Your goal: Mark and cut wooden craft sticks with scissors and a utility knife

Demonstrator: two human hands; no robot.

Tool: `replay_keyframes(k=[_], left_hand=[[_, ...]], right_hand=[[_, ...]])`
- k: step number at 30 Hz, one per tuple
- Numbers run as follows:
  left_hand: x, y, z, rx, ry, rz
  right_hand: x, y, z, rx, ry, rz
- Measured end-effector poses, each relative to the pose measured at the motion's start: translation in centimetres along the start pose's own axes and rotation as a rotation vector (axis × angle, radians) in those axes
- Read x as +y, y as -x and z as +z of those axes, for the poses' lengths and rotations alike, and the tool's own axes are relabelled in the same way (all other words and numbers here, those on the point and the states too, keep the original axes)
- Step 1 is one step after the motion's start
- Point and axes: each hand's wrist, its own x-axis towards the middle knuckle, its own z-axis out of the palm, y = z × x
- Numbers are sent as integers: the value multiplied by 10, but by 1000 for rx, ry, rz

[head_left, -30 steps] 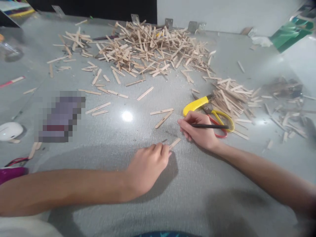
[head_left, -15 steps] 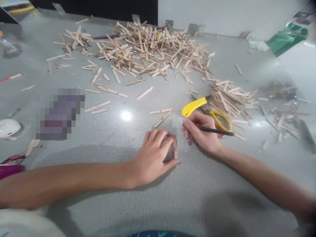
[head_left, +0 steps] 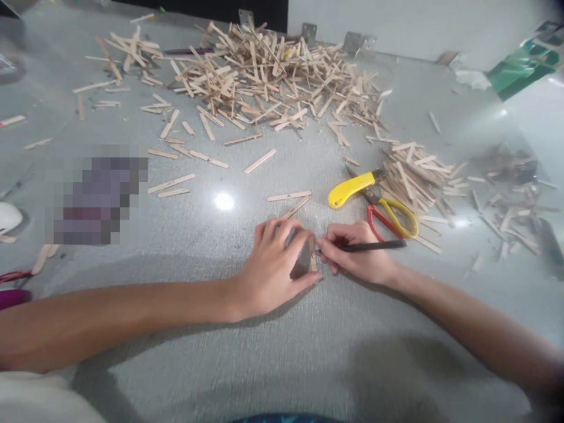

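Observation:
My left hand [head_left: 277, 264] presses a short wooden stick [head_left: 312, 254] against the grey table [head_left: 264, 352], thumb at its near end and fingers at its far end. My right hand [head_left: 356, 252] grips a thin black pencil [head_left: 374, 246] whose tip touches the stick. Yellow-handled scissors [head_left: 365, 191] lie just beyond my right hand. Two loose sticks [head_left: 291, 200] rest just beyond my left fingers.
A big heap of wooden sticks [head_left: 264, 76] fills the far middle of the table. A smaller pile [head_left: 418, 173] sits right of the scissors, with cut scraps [head_left: 506, 200] further right. A blurred-out object [head_left: 97, 194] lies at the left, a white item [head_left: 6, 217] at the left edge.
My left hand turned the stick from slanted to upright and now pins it down. My right hand brought the pencil tip leftward onto the stick.

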Motion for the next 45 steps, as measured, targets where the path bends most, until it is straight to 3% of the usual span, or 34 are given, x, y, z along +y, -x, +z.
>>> replay_keyframes(k=[45], left_hand=[[1, -2, -2, -38, 36, -49]], right_hand=[[-5, -3, -1, -25, 48, -7]])
